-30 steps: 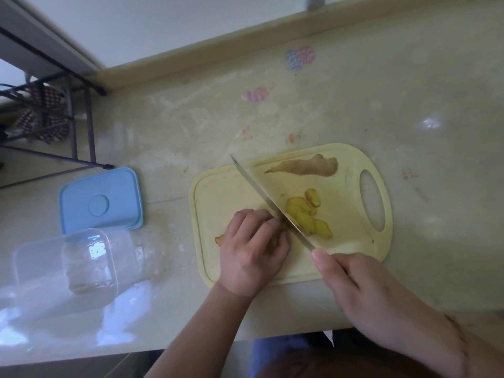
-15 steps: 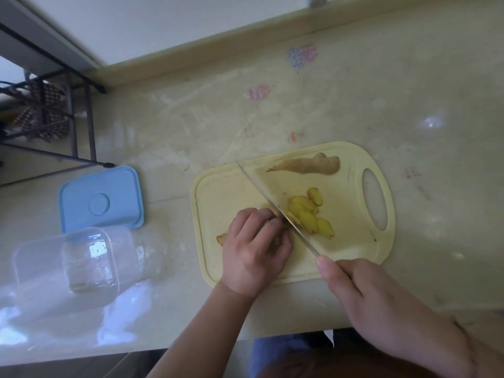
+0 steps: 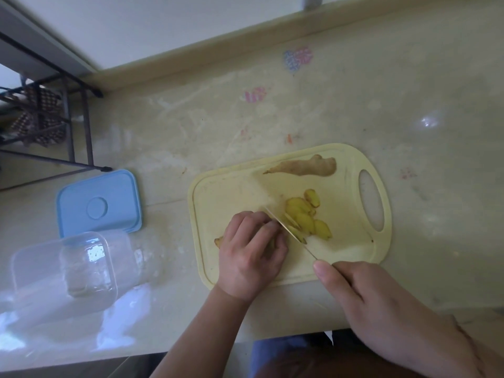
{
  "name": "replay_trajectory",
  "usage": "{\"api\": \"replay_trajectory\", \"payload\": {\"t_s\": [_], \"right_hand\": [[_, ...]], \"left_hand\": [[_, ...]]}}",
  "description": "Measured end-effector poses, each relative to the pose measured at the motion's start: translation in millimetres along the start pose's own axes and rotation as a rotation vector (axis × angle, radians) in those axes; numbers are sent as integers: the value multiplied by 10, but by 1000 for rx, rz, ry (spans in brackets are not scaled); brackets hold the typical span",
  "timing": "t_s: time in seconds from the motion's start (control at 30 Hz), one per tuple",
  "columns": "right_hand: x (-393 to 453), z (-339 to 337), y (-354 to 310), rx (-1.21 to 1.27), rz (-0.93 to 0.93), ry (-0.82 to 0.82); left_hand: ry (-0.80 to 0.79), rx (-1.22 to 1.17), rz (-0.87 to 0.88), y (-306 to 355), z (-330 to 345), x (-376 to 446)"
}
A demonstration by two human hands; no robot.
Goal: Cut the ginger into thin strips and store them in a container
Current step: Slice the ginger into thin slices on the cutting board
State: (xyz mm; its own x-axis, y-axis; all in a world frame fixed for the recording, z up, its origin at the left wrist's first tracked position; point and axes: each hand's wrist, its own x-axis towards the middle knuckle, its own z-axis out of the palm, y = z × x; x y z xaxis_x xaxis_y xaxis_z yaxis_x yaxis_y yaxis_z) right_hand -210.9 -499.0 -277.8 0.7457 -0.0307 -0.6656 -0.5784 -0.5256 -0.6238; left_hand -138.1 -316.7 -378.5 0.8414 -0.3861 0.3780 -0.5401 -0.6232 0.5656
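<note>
Two hands: both over yellow cutting board (image 3: 218,197)
Left hand (image 3: 252,255): fingers curled, pressing ginger piece (image 3: 218,242), mostly hidden beneath
Right hand (image 3: 381,304): grips knife (image 3: 286,230); handle hidden
Ginger slices (image 3: 305,216): just right of blade

The left hand (image 3: 252,252) holds ginger (image 3: 218,242) on the cutting board (image 3: 351,257). The right hand (image 3: 381,304) grips a knife (image 3: 286,227) beside cut slices (image 3: 308,216).
</note>
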Motion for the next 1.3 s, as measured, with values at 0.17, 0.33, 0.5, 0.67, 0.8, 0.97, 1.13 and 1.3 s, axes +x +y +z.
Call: {"api": "replay_trajectory", "payload": {"t_s": [0.17,0.33,0.5,0.67,0.8,0.97,1.13,1.3], "right_hand": [[-37,-15,-5,-30,-10,-6],[-59,-53,-17,-18,-18,-47],[-47,-44,4,-14,6,-45],[36,-18,27,-3,4,-59],[164,51,33,26,-41,-25],[194,166,81,-4,-64,6],[195,173,15,-15,-24,-12],[376,299,-162,-58,-67,24]], "left_hand": [[-13,3,1,3,-5,8],[-14,3,3,3,-13,12],[-19,0,6,4,-9,11],[-15,0,14,4,2,16],[-13,-6,19,12,-1,27],[-10,5,31,0,14,19],[4,13,47,12,14,22],[31,22,46,21,44,0]]}}
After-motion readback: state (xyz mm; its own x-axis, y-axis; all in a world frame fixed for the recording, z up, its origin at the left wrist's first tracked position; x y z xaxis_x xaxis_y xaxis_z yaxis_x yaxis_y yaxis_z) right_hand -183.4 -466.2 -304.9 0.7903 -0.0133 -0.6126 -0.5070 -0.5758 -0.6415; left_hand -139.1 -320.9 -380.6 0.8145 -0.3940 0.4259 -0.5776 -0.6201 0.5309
